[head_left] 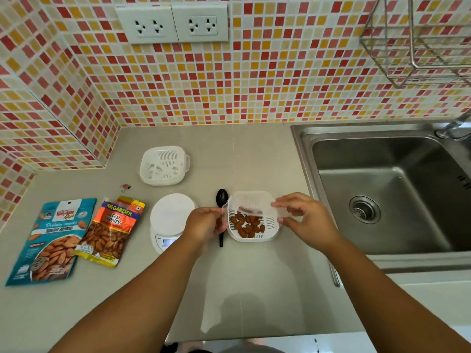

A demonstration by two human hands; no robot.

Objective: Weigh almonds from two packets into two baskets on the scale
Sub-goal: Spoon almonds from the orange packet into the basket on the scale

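Observation:
A white slotted basket [270, 231] holding several almonds [247, 225] sits on the counter right of the scale [171, 215]. My left hand [206, 224] grips its left rim and my right hand [304, 216] grips its right rim. The scale's round white platform is bare. A second white basket [164, 165], with nothing in it, stands farther back. Two almond packets lie at the left: a blue one [52, 240] and an orange one [112, 231], its top torn open.
A black spoon [221, 200] lies between the scale and the held basket, partly under my left hand. A small pink clip [125, 187] rests near the packets. A steel sink [387, 189] fills the right side. A tiled wall rises behind the beige counter.

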